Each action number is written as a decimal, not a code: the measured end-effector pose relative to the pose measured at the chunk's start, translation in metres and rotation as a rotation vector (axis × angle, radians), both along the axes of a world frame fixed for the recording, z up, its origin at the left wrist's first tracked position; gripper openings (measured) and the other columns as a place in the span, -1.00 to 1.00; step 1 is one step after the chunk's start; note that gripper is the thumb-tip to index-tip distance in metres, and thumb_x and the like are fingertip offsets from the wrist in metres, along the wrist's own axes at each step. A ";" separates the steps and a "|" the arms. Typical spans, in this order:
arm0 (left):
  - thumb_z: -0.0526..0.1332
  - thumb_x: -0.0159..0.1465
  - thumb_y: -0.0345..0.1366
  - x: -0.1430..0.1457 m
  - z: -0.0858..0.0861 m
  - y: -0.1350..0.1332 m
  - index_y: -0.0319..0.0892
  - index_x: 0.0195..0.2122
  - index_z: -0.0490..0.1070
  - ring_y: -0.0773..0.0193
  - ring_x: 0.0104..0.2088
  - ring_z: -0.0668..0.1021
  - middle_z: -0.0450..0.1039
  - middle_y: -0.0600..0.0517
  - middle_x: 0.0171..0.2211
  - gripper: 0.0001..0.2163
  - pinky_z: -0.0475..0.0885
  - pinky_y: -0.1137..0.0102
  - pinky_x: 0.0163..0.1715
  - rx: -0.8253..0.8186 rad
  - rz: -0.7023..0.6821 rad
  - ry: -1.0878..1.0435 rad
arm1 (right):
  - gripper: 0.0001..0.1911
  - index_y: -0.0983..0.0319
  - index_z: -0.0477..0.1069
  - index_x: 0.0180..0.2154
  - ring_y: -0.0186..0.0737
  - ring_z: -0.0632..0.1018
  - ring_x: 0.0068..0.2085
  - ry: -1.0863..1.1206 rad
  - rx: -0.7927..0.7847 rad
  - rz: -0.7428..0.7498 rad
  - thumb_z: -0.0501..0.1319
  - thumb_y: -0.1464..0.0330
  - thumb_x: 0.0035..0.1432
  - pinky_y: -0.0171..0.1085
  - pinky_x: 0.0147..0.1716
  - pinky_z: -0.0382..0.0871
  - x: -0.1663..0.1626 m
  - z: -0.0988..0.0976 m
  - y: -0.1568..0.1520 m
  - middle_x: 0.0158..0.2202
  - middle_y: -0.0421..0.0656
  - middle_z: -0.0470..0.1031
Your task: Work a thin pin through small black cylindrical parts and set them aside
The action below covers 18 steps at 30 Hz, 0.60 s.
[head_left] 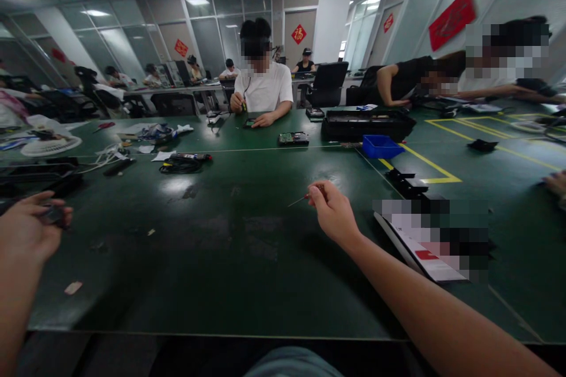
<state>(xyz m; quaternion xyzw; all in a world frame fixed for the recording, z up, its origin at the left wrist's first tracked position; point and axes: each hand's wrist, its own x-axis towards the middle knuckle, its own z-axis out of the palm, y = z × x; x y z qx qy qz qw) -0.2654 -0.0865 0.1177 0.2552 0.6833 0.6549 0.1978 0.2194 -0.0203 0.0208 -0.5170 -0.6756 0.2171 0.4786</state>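
Holding one screwdriver, one dark object

In our right hand, over the green table, we hold a slim screwdriver with its tip pointing left, while our left hand, near the left edge, curls around a small dark object we cannot make out. Beyond our hands we see a coil of black cable, a green circuit board and a blue tray just in front of a long black casing, and across from us a co-worker in a white shirt leans over a small dark device
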 end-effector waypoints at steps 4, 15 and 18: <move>-0.01 0.12 -0.66 0.033 -0.009 0.019 -0.28 -0.42 0.34 0.41 -0.49 0.39 0.31 0.11 -0.57 -0.78 0.33 0.48 -0.41 0.100 -0.043 -0.107 | -0.74 0.17 0.41 -0.21 -0.19 0.54 -0.35 -0.010 -0.009 0.020 0.05 0.18 0.37 -0.23 -0.32 0.33 0.000 0.000 -0.001 -0.40 -0.18 0.53; 0.08 -0.01 -0.54 0.180 -0.022 0.066 -0.26 -0.24 0.39 0.29 -0.46 0.41 0.32 0.03 -0.49 -0.71 0.35 0.44 -0.43 0.223 -0.633 -0.243 | -0.74 0.17 0.41 -0.21 -0.18 0.55 -0.35 -0.009 -0.010 0.025 0.05 0.17 0.36 -0.22 -0.33 0.34 0.003 0.002 -0.001 -0.41 -0.18 0.53; 0.10 -0.05 -0.49 0.215 -0.024 0.068 -0.25 -0.24 0.40 0.29 -0.45 0.42 0.33 0.03 -0.47 -0.69 0.33 0.42 -0.43 0.217 -0.773 -0.234 | -0.74 0.17 0.41 -0.21 -0.18 0.55 -0.34 -0.012 -0.005 0.017 0.04 0.18 0.36 -0.22 -0.32 0.34 0.003 0.004 -0.001 -0.40 -0.17 0.53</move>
